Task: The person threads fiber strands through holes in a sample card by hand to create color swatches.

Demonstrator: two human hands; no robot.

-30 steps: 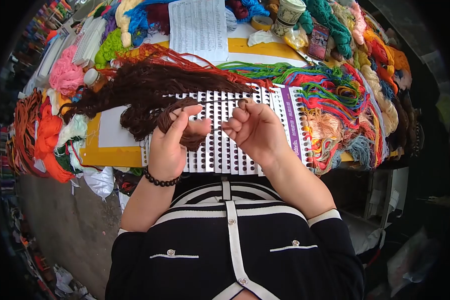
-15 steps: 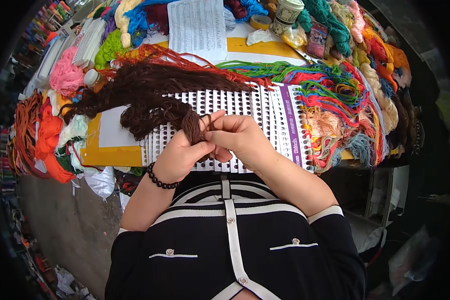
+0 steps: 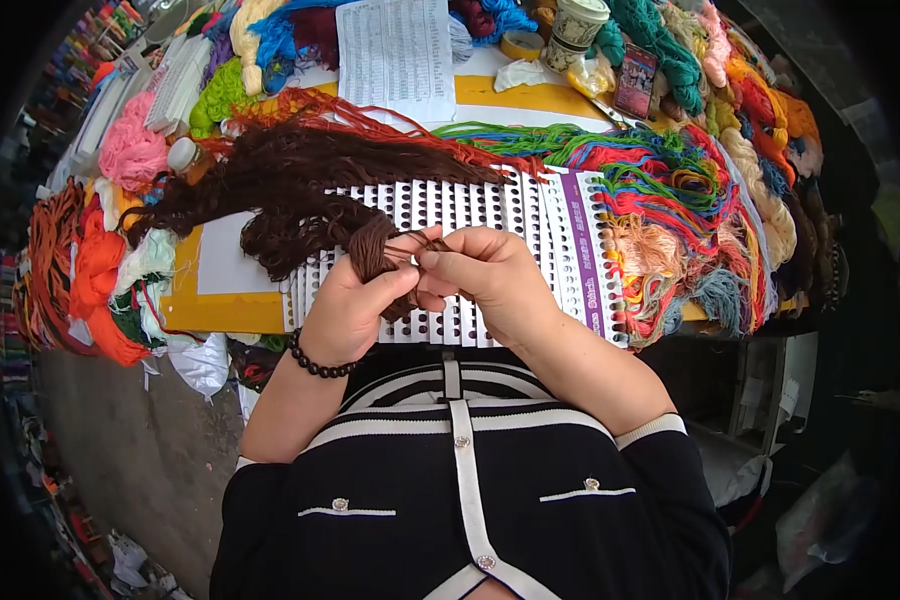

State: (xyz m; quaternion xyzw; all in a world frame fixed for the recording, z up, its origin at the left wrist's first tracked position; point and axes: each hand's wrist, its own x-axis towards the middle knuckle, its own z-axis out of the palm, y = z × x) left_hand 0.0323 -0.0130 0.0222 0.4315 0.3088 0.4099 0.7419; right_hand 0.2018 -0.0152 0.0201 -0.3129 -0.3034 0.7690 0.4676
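A hank of dark brown thread [image 3: 370, 250] is gripped in my left hand [image 3: 355, 300], its loose tail trailing off to the left. My right hand [image 3: 475, 270] pinches a few brown strands just right of the hank, thumb against fingers. Both hands are above a stack of white cards with punched holes [image 3: 460, 205]; the front edge card has a purple strip [image 3: 580, 240]. More dark brown thread [image 3: 300, 155] lies across the cards' upper left, beside orange-red strands [image 3: 370, 115].
Multicoloured threads [image 3: 670, 170] are heaped at the right of the cards. Behind lie a printed sheet [image 3: 395, 60], a paper cup [image 3: 575, 30], a phone [image 3: 635, 80] and scissors [image 3: 610, 112]. A small jar [image 3: 183, 155] and pink yarn [image 3: 135, 145] stand at left.
My left hand and the hank have shifted slightly left. My right hand has moved a little right, opening a gap between the hands with strands stretched across it.
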